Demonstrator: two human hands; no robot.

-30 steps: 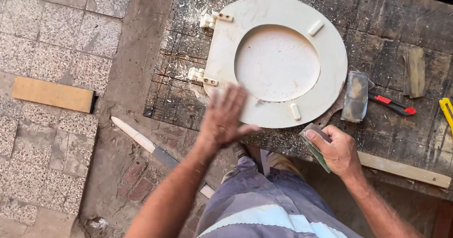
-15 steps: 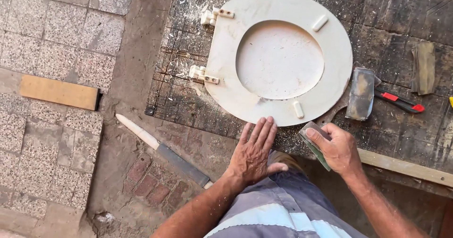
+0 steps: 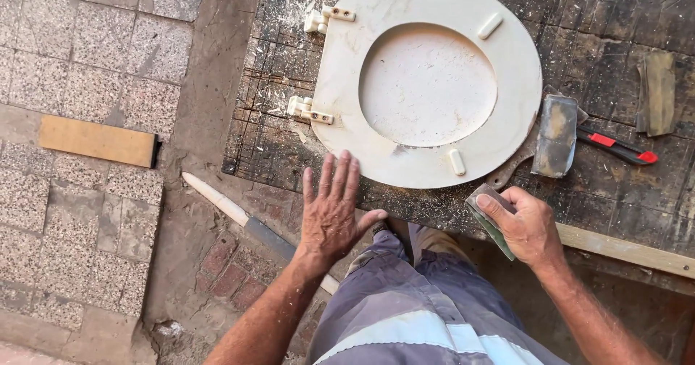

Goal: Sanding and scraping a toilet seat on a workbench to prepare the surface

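No packages, labels, signs or screens appear on the dusty workbench. None lie on the paved ground either.

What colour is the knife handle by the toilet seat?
Red and black, on the utility knife, seen from the head camera.

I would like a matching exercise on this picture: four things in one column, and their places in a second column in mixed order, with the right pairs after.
Things:
1. cream toilet seat
2. grey sanding block
3. red-handled utility knife
4. flat wooden offcut

Places:
A. on the stone floor tiles at the left
B. held in the right hand
C. lying on the dusty dark workbench, ahead of the empty left hand
D. at the right of the bench, beside a metal scraper

Pairs: 1-C, 2-B, 3-D, 4-A
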